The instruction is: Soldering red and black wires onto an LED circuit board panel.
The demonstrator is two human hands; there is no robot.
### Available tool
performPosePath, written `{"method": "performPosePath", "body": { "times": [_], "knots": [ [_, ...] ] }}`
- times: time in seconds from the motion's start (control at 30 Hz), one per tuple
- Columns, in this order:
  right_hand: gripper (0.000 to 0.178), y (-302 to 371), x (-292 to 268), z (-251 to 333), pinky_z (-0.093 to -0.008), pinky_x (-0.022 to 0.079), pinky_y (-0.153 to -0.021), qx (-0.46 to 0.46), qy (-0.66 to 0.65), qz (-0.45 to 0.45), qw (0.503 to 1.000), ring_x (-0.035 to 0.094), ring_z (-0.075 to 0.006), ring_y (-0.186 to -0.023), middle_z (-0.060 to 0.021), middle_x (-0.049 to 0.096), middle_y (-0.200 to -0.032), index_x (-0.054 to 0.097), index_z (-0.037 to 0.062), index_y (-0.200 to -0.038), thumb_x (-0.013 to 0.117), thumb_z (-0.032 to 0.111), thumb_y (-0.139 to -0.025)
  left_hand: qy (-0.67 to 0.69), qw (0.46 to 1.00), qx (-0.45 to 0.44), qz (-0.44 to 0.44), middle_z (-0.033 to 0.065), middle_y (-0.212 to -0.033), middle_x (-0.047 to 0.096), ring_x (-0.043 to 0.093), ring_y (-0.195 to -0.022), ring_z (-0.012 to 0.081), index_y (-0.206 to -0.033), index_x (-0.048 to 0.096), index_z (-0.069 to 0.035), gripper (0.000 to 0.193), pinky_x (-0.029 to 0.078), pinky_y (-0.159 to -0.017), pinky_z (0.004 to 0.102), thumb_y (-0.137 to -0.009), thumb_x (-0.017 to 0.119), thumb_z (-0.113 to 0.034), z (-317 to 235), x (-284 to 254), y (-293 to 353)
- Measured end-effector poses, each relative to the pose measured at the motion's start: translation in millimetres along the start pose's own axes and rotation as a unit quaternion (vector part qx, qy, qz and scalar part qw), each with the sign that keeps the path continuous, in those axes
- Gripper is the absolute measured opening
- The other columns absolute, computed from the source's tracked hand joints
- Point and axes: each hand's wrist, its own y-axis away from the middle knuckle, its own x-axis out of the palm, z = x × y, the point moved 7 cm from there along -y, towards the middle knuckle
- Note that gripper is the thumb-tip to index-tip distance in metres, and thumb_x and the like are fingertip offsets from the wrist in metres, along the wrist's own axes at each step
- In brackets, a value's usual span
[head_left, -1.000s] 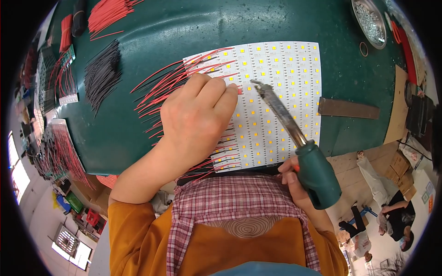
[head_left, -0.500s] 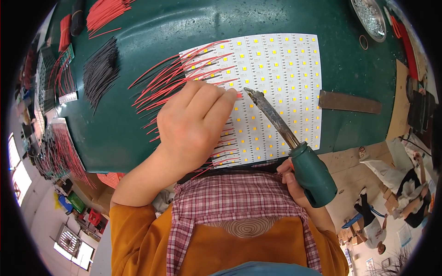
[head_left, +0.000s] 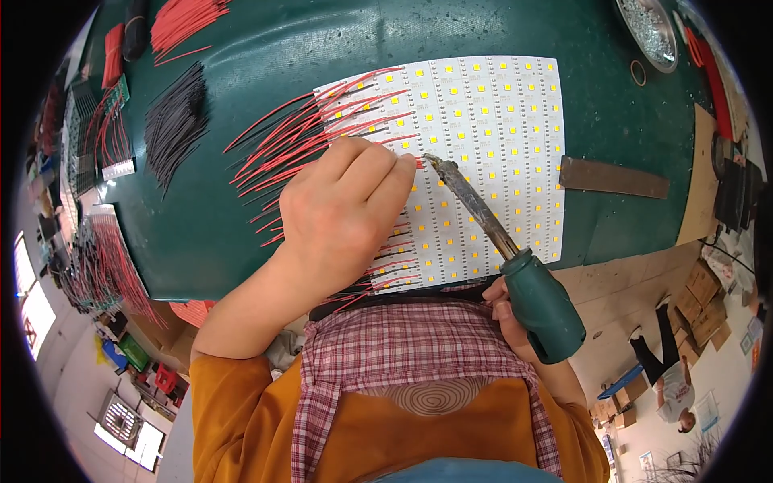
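A white LED circuit board (head_left: 515, 121) with rows of yellow chips lies on the green work mat. Red and black wires (head_left: 282, 129) stick out along its left side. My left hand (head_left: 338, 205) is closed over that side, pinching a wire whose red end (head_left: 419, 163) shows past the fingertips. In my right hand (head_left: 509, 322), partly hidden by the handle, is a soldering iron (head_left: 543, 302) with a green handle. Its dark tip meets the board right beside the pinched wire end; whether tip and wire touch is too small to tell.
Loose black wires (head_left: 175, 121) and red wires (head_left: 189, 24) lie at the left and far left. A brown metal strip (head_left: 616, 177) overlaps the board's right edge. A metal bowl (head_left: 648, 36) stands far right. Wired boards (head_left: 117, 249) sit at the left edge.
The soldering iron's tip has shifted slightly left, closer to the pinched wire end. My left hand has edged a little to the right. A person in the background has moved.
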Motion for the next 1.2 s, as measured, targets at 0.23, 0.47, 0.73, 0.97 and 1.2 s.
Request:
{"method": "performPosePath", "body": {
  "times": [0.23, 0.47, 0.73, 0.97, 1.2],
  "knots": [
    [0.023, -0.2, 4.0, -6.0, -0.0257, 0.052, -0.069, 0.034, 0.014, -0.012, 0.999, 0.059, -0.0088, -0.076, -0.0074, 0.067, -0.094, 0.056, 0.0016, -0.119, 0.061, 0.01, -0.098, -0.032, 0.998, 0.044, -0.032, 0.0008, -0.083, 0.059, 0.063, -0.081, 0.0165, -0.096, 0.071, -0.005, 0.023, 0.049, -0.054, 0.0291, -0.074, 0.071, -0.008, -2.9, 0.1, -0.5],
    [0.02, 1.1, 4.4, -8.6, -0.0255, 0.051, -0.07, 0.12, -0.152, -0.039, 0.98, 0.058, -0.0085, -0.075, -0.0049, 0.064, -0.096, 0.058, 0.0028, -0.115, 0.061, 0.013, -0.098, -0.035, 0.999, 0.012, -0.003, 0.0028, -0.086, 0.067, 0.065, -0.079, 0.0203, -0.096, 0.073, -0.004, 0.028, 0.053, -0.063, 0.0309, -0.067, 0.072, -0.003, -0.1, -0.8, -1.8],
    [0.022, -0.3, 4.5, -7.8, -0.026, 0.051, -0.07, 0.029, -0.104, -0.048, 0.993, 0.058, -0.0094, -0.076, -0.0076, 0.066, -0.1, 0.058, 0.0034, -0.119, 0.062, 0.013, -0.099, 0.034, 0.998, -0.006, -0.044, 0.005, -0.085, 0.066, 0.064, -0.079, 0.0224, -0.095, 0.072, -0.003, 0.027, 0.052, -0.063, 0.0328, -0.069, 0.073, 0.003, 1.2, -12.0, 4.8],
    [0.02, 9.1, 11.1, -21.0, -0.0253, 0.051, -0.068, 0.0, -0.029, -0.025, 0.999, 0.059, -0.0103, -0.075, -0.0096, 0.067, -0.101, 0.058, 0.0023, -0.117, 0.06, 0.011, -0.1, 0.006, 1.0, 0.013, -0.028, 0.0038, -0.083, 0.063, 0.063, -0.078, 0.0209, -0.095, 0.072, -0.003, 0.024, 0.05, -0.059, 0.0316, -0.071, 0.072, -0.002, -0.4, 0.3, 11.0],
    [0.015, 1.6, 10.3, -13.2, -0.0263, 0.049, -0.065, 0.024, 0.027, -0.029, 0.999, 0.059, -0.0107, -0.072, -0.0069, 0.066, -0.093, 0.062, 0.0006, -0.105, 0.064, 0.013, -0.097, -0.021, 0.998, 0.043, -0.036, 0.0022, -0.082, 0.059, 0.062, -0.079, 0.0183, -0.094, 0.071, -0.004, 0.022, 0.049, -0.057, 0.0303, -0.073, 0.071, -0.009, -2.4, 2.6, 11.6]
  ]
}}
